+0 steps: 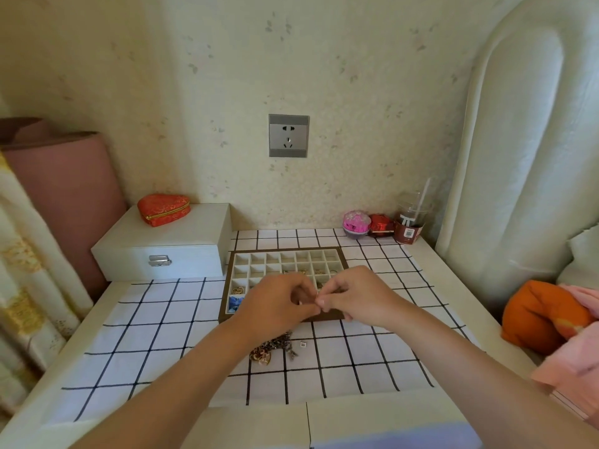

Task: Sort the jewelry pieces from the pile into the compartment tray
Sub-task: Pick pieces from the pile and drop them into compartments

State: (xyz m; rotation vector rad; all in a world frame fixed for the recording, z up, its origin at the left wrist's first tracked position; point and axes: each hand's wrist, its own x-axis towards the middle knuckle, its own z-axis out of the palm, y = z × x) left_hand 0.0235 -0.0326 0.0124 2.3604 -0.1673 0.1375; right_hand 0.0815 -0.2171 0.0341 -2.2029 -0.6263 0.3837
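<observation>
Pinching what seems a tiny piece, too small to make out, between left hand [278,303] and right hand [355,296] at frame centre over the near edge of the tray [285,249], pile [272,348] just below; could drop into a wrong compartment if released early.

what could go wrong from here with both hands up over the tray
1. The left hand and right hand meet fingertip to fingertip above the brown-framed compartment tray, seemingly pinching something too small to make out; a slip might drop it into an occupied cell.
2. The left forearm passes close by the tangled pile of chains; pulling back could drag it.
3. The small silver square piece lies loose on the white black-grid cloth and may get brushed away.
</observation>
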